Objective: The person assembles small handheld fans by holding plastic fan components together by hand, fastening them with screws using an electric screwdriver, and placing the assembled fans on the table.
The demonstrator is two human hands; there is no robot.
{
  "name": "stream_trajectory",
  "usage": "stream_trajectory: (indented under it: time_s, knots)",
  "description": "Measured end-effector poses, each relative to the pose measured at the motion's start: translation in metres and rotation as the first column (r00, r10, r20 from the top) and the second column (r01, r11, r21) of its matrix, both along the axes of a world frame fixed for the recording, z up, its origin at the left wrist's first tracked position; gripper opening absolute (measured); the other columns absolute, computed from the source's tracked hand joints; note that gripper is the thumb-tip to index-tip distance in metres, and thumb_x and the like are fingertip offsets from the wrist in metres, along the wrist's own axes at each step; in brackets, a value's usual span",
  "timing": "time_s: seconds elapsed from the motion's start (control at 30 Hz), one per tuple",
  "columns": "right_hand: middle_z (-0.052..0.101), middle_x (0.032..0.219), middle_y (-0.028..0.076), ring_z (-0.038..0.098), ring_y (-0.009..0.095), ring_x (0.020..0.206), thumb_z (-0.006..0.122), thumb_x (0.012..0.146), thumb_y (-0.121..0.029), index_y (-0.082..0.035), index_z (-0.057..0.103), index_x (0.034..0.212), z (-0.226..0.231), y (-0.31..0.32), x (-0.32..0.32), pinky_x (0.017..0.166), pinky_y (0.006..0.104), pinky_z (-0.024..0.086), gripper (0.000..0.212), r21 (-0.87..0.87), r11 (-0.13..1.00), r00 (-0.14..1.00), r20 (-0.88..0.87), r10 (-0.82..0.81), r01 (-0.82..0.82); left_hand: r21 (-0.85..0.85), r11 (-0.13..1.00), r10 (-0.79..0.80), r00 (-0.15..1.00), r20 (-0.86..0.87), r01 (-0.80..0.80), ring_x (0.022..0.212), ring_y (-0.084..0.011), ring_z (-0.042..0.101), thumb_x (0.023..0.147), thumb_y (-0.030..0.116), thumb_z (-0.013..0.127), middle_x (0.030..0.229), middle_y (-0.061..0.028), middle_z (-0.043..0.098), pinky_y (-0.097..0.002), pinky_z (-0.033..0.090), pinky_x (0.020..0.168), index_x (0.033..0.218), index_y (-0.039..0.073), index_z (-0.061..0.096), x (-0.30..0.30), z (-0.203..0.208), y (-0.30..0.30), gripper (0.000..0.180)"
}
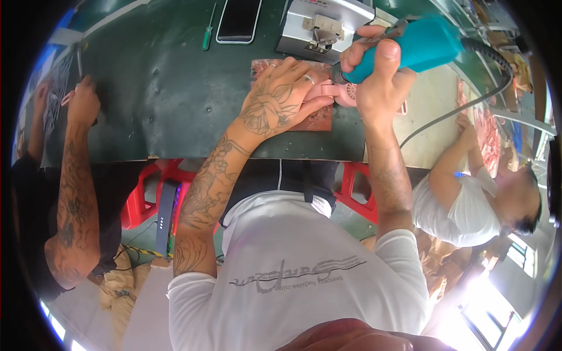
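My left hand (285, 96), with rings on it, presses a pink plastic piece (331, 89) down onto a reddish-brown mat (316, 121). The piece has a round slotted end like a small fan's grille, and my fingers cover much of the rest. Wrapped round a teal corded power tool (430, 44) is my right hand (383, 82), thumb raised along its side. The tool lies tilted, its narrow end down to the left, close to the pink piece. Whether its tip touches the piece cannot be made out.
Beyond the mat stands a box-shaped machine (319, 35) with a metal fixture. A phone (239, 20) and a green-handled screwdriver (207, 36) lie on the dark green table (146, 111). The tool's cable (468, 105) loops at right. Co-workers sit on both sides, with pink parts (487, 137) at right.
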State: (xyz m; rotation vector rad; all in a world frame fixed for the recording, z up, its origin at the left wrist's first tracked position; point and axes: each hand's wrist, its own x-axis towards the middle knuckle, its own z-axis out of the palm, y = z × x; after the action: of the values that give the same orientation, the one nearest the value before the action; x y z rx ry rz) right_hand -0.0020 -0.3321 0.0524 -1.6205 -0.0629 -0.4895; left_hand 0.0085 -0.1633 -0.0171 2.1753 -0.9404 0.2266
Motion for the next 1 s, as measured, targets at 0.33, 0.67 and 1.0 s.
stream_trajectory:
  time_s: [0.33, 0.67, 1.0]
  knots:
    - [0.053, 0.073, 0.009, 0.050, 0.022, 0.064, 0.058, 0.096, -0.070, 0.006, 0.055, 0.113, 0.001, 0.014, -0.006, 0.062, 0.0386, 0.045, 0.078, 0.195, 0.979, 0.997, 0.051, 0.050, -0.059, -0.070, 0.996, -0.066, 0.997, -0.046, 0.063, 0.104, -0.0298, 0.063, 0.094, 0.034, 0.071, 0.115, -0.0078, 0.070, -0.0426, 0.052, 0.090, 0.110, 0.012, 0.075, 0.009, -0.006, 0.007, 0.028]
    - [0.060, 0.074, 0.010, 0.061, 0.020, 0.067, 0.063, 0.100, -0.058, 0.008, 0.055, 0.117, -0.005, 0.015, -0.007, 0.062, 0.0337, 0.051, 0.069, 0.235, 0.954, 0.966, 0.222, 0.134, -0.186, -0.274, 0.960, -0.078, 0.994, -0.081, 0.053, 0.101, -0.0294, 0.067, 0.091, 0.020, 0.071, 0.106, -0.0059, 0.075, -0.0406, 0.053, 0.092, 0.103, 0.010, 0.075, 0.010, -0.012, 0.006, 0.016]
    - [0.061, 0.074, 0.009, 0.061, 0.020, 0.067, 0.065, 0.098, -0.060, 0.008, 0.055, 0.116, -0.014, 0.022, -0.005, 0.062, 0.0331, 0.052, 0.071, 0.200, 0.964, 0.968, 0.216, 0.129, -0.174, -0.299, 0.954, -0.054, 0.996, -0.069, 0.030, 0.104, -0.0289, 0.068, 0.088, 0.012, 0.070, 0.104, -0.0066, 0.076, -0.0416, 0.054, 0.093, 0.100, 0.007, 0.076, 0.009, -0.013, 0.007, 0.015]
